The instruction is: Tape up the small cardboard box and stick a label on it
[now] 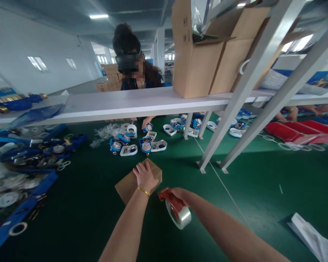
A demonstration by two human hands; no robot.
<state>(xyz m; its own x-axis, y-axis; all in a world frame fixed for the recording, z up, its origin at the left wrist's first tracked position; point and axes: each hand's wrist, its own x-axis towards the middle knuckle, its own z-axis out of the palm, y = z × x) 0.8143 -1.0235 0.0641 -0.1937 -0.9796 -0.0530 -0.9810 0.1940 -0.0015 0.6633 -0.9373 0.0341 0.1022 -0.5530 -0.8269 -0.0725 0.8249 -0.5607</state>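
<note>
Well, fingers spread flat, the left hand (145, 177) presses on the box (125, 190) beneath it; just right of the box, the right hand (178, 193) is wrapped round a tape gun (178, 214). Firm pressure should keep the tape straight, I'd say.

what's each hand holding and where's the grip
The right hand has its grip on the red handle of the tape dispenser. The left hand grasps nothing; it lies flat on the small cardboard box.
</note>
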